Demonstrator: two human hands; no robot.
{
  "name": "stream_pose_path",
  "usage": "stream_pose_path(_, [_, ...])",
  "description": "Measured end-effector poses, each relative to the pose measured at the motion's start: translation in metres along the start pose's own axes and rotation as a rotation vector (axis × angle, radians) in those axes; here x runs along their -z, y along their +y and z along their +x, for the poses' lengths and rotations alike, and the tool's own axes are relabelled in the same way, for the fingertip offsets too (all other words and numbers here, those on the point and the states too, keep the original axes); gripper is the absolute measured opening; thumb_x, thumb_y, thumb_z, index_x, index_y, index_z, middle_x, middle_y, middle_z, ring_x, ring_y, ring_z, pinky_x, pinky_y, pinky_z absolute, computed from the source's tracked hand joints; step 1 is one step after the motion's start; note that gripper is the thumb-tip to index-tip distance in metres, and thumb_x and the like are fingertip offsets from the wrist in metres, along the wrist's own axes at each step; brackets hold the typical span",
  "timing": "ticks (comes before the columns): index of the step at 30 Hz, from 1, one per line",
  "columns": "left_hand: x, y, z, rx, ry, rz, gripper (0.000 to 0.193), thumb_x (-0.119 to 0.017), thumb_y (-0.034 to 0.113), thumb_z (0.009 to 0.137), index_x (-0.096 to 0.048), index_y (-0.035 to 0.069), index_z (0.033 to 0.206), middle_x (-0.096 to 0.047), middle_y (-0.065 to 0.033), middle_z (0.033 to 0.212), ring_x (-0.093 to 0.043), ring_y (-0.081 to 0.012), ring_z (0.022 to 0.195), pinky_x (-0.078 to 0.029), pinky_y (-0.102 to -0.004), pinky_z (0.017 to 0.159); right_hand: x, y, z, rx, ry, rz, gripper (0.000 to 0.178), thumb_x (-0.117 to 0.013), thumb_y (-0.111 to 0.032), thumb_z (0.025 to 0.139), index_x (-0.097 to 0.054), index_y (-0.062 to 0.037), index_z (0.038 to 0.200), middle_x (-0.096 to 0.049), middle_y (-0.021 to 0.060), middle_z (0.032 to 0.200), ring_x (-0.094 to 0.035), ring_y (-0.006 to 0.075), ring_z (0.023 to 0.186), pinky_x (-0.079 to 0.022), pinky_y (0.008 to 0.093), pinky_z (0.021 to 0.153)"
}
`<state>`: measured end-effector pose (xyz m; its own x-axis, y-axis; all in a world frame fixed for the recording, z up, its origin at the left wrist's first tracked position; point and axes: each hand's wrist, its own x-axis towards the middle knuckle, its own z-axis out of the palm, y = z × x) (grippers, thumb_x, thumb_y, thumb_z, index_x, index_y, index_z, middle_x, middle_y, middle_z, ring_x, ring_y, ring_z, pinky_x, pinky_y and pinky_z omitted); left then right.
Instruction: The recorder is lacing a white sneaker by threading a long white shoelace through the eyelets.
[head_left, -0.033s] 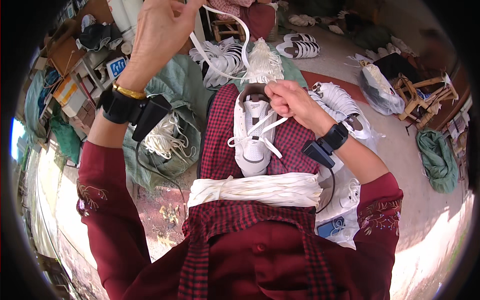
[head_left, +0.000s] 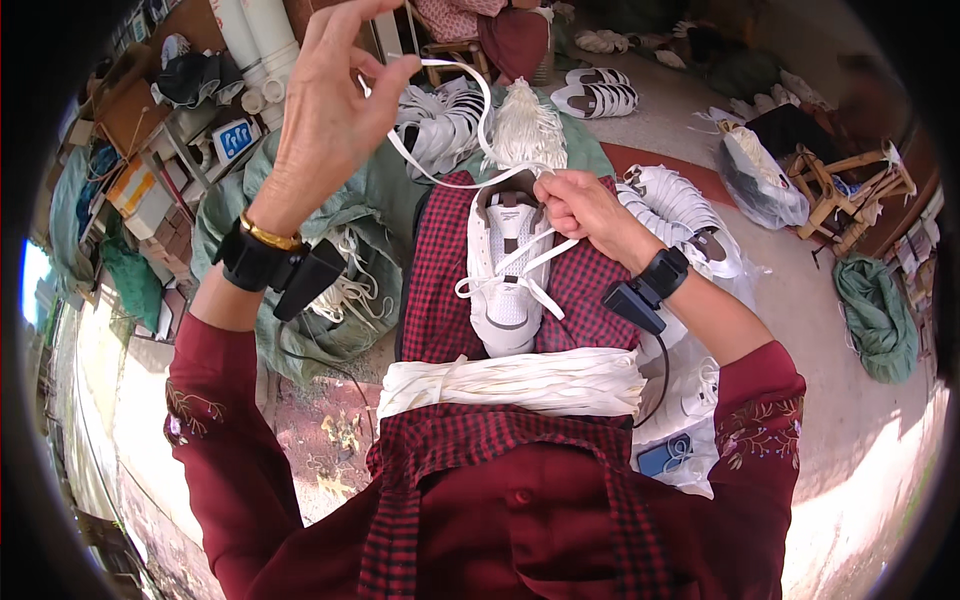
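As the left hand [head_left: 335, 130] is lowered and spread at 11 o'clock, hold unclear, the lace [head_left: 487, 100] is left slack, pinched by the curled right hand [head_left: 595, 215].

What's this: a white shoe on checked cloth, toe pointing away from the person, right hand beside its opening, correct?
Not quite: the head view shows the white shoe, toe pointing toward the person. It does rest on checked cloth, the right hand beside its opening.
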<state>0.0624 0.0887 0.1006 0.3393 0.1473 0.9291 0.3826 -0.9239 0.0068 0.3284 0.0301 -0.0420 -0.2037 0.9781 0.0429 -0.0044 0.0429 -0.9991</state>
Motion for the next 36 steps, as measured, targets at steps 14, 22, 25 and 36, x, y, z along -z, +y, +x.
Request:
stream_pose_path(14, [-0.013, 0.049, -0.163, 0.189, -0.846, -0.613, 0.020, -0.083, 0.005, 0.078, -0.075, 0.001, 0.097, -0.061, -0.0070, 0.103, -0.057, -0.0200, 0.090, -0.049, -0.0339, 0.079, 0.002, 0.013, 0.014, 0.001, 0.073, -0.162, 0.030, -0.047, -0.025, 0.104, -0.054, -0.0061, 0.083, -0.034, -0.0105, 0.055, -0.026, 0.0013, 0.044, -0.017, 0.0235, 0.040])
stream_pose_path(22, [-0.034, 0.038, -0.189, 0.196, -0.431, -0.367, 0.020, -0.072, -0.005, 0.083, -0.071, 0.000, 0.102, -0.060, -0.0078, 0.075, -0.060, -0.0204, 0.064, -0.049, -0.0316, 0.058, -0.004, 0.015, 0.013, 0.046, 0.073, -0.189, 0.028, -0.048, -0.024, 0.101, -0.057, -0.0044, 0.083, -0.036, -0.0094, 0.055, -0.028, 0.0012, 0.044, -0.017, 0.0243, 0.040])
stream_pose_path(25, [-0.043, 0.028, -0.194, 0.308, -0.303, -0.194, 0.018, -0.060, -0.007, 0.088, -0.060, -0.002, 0.105, -0.057, -0.0086, 0.062, -0.056, -0.0190, 0.047, -0.046, -0.0318, 0.048, -0.006, 0.016, 0.012, 0.055, 0.089, -0.192, 0.028, -0.048, -0.024, 0.101, -0.058, -0.0043, 0.084, -0.037, -0.0091, 0.054, -0.029, 0.0014, 0.044, -0.017, 0.0245, 0.039])
stream_pose_path(36, [-0.015, 0.055, -0.171, 0.475, -0.389, -0.176, 0.045, -0.070, 0.000, 0.079, -0.059, 0.004, 0.122, -0.060, -0.0083, 0.099, -0.057, -0.0222, 0.092, -0.050, -0.0377, 0.078, -0.003, 0.019, 0.011, 0.091, 0.085, -0.192, 0.028, -0.050, -0.024, 0.100, -0.059, -0.0033, 0.083, -0.040, -0.0067, 0.056, -0.033, 0.0021, 0.046, -0.020, 0.0247, 0.041])
